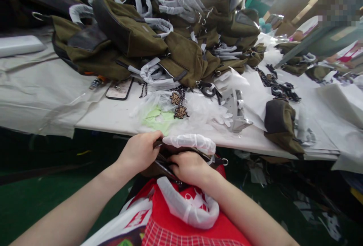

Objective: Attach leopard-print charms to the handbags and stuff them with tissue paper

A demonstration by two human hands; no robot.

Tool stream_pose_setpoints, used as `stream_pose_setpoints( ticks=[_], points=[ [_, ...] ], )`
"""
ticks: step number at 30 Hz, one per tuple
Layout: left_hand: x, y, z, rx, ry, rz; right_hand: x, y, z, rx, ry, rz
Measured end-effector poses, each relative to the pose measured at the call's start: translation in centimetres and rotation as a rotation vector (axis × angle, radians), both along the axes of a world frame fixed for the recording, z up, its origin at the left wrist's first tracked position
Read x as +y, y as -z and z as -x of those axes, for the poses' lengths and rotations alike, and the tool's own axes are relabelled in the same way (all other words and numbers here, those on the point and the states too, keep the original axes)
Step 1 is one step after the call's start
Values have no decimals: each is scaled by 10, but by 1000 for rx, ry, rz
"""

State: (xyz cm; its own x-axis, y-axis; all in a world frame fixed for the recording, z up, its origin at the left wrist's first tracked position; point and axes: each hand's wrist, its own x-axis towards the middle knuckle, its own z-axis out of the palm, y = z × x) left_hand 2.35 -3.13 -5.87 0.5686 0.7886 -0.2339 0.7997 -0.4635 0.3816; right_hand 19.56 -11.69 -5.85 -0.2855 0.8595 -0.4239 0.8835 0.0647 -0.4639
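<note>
Both Hands Working at an Open Bag

Olive bags (184, 55) are crowding the far side of a white bench (98, 120), with a green floor (25, 208) showing below. The open bag (149, 170) is resting over the lap, just off the near edge, between both hands. The left hand (141, 150) is pinching its zippered rim; the right hand (190, 167) is reaching inside, its grip hidden. Both forearms are angling inward and forward.

The person wears a red, partly checked, white-printed garment (161, 210).
</note>
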Motion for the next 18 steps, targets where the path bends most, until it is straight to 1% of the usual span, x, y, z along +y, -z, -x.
stream_pose_setpoints(
  ticks=[3,5,6,10,11,14,18],
  points=[
    [-2,1,1,-49,-68,-12,-2,-1,-1,24,-22,-1],
    [-2,3,2,-68,-87,4,-4,-2,-2,46,-5,-15],
    [-2,4,3,-75,-89,19,-6,-3,-2,59,32,-22],
    [1,5,6,-81,-87,53,-12,0,-2,78,276,-79],
    [1,5,6,-80,-84,46,-13,2,-2,78,308,-88],
    [1,5,6,-80,-80,15,-15,5,-1,79,354,-97],
    [0,6,8,-89,-91,3,-15,4,1,-13,413,-107]
  ],
)
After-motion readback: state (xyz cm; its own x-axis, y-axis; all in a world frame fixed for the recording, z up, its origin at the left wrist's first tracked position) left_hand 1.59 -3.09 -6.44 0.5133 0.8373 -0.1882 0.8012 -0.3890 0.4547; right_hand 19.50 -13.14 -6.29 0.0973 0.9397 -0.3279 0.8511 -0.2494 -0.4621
